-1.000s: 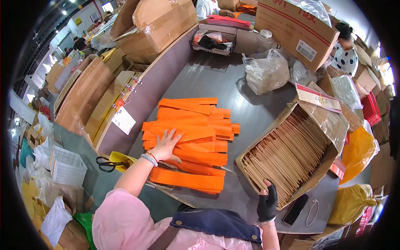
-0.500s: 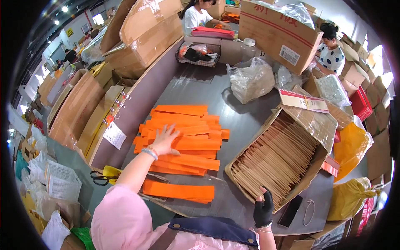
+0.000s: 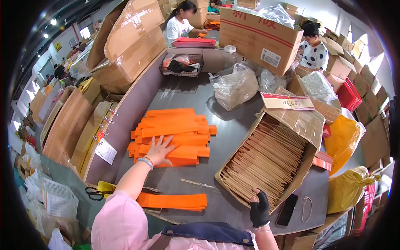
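Observation:
My left hand (image 3: 158, 151) lies spread on a heap of flat orange strips (image 3: 175, 127), touching the near part of it. A smaller neat stack of orange strips (image 3: 177, 201) sits nearer to me at the table's front edge. My right hand (image 3: 260, 208), in a black glove with bare fingertips, hovers by the near corner of an open carton (image 3: 321, 125). Rows of thin brown card pieces (image 3: 262, 158) fill that carton. The right fingers are partly bent with thumb raised, and nothing shows in them.
A black phone (image 3: 287, 210) and a cord loop (image 3: 307, 209) lie right of the carton. Scissors (image 3: 98, 192) rest at the left edge. Further back stand a plastic bag (image 3: 235, 85), a wire basket (image 3: 181, 66) and a big carton (image 3: 258, 39). Two people work beyond the table.
The near strips of the heap have been pushed away from me and bunched together, baring the table and a thin strip on it. My left hand stays on the heap; the view has shifted slightly.

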The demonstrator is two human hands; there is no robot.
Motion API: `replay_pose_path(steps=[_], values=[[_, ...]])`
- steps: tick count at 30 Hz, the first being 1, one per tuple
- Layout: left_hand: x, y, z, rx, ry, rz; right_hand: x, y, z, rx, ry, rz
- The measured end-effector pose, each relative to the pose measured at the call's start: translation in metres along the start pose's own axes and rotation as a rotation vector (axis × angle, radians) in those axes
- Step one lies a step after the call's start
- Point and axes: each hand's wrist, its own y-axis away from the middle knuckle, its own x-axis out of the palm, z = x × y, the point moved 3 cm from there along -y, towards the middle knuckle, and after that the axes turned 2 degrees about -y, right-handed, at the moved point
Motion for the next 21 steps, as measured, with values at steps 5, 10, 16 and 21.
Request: replay_pose_path(steps=[5,10,16,21], values=[[-0.023,-0.043,-0.017,-0.199,-0.099,-0.21,-0.031,-0.028,0.048,-0.147,0.009,0.064],[-0.051,-0.016,-0.105,0.038,0.199,-0.354,-0.074,-0.067,0.182,-0.565,-0.577,0.479],[-0.052,0.074,-0.17,0.434,0.454,-0.307,-0.153,-0.029,0.239,-0.868,-0.825,0.718],[-0.001,0.118,-0.172,0.285,0.2,-0.208,-0.168,-0.024,0.229,-1.147,-0.96,0.965]])
